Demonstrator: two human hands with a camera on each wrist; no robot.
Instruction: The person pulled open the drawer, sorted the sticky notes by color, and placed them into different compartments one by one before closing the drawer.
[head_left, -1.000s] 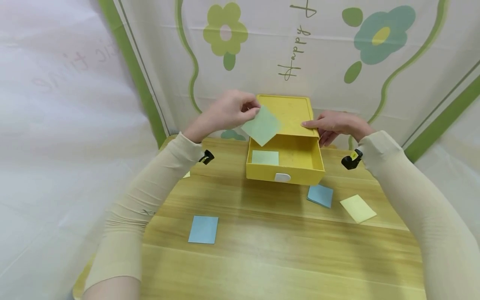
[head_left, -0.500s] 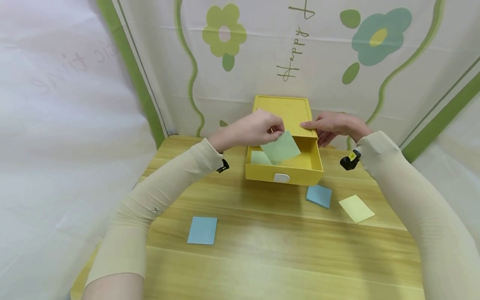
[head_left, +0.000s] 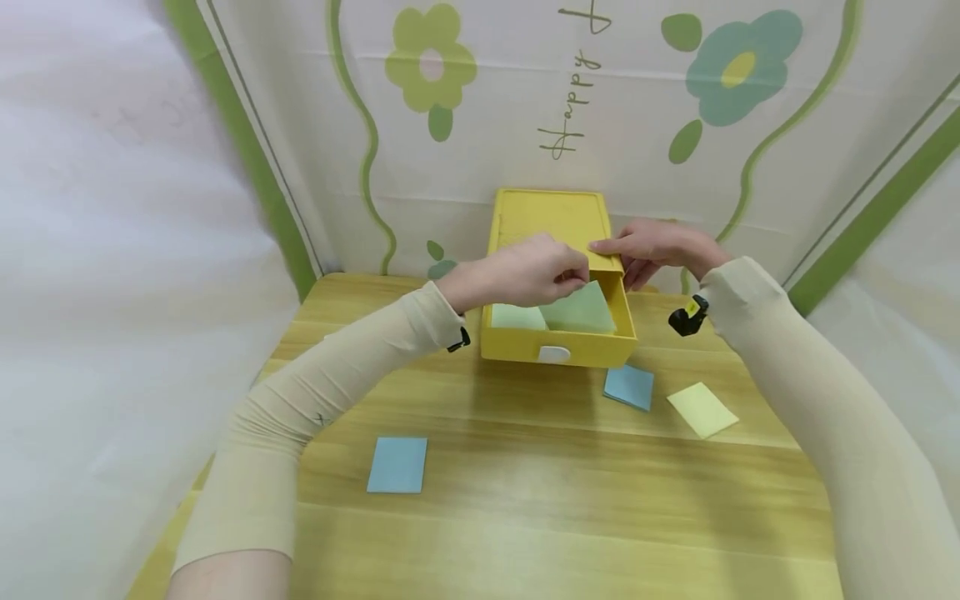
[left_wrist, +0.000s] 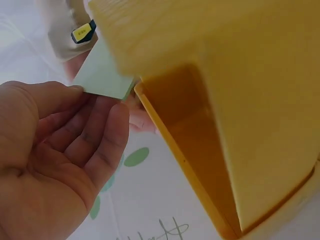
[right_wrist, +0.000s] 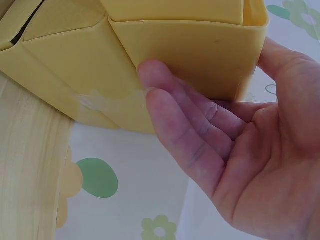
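Note:
A yellow drawer box [head_left: 551, 217] stands at the back of the table, its drawer [head_left: 510, 343] pulled out towards me. My left hand [head_left: 525, 271] is over the drawer and pinches a light green sticky note pad [head_left: 581, 308], thumb on top and fingers beneath in the left wrist view. That pad slants inside the drawer's right part. Another light green pad [head_left: 517, 317] lies at the left, partly hidden by the hand. My right hand [head_left: 656, 246] holds the box at its right edge, thumb on the top, fingers [right_wrist: 175, 125] against the side.
Right of the drawer lie blue sticky notes [head_left: 628, 387] and a pale yellow pad [head_left: 702, 410]. A blue pad [head_left: 397, 465] is at the front left of the wooden table [head_left: 510, 517]. A printed curtain [head_left: 480, 150] hangs directly behind the box.
My left hand has carried the green pad from above the box top down and right into the open drawer. The right hand keeps its place on the box.

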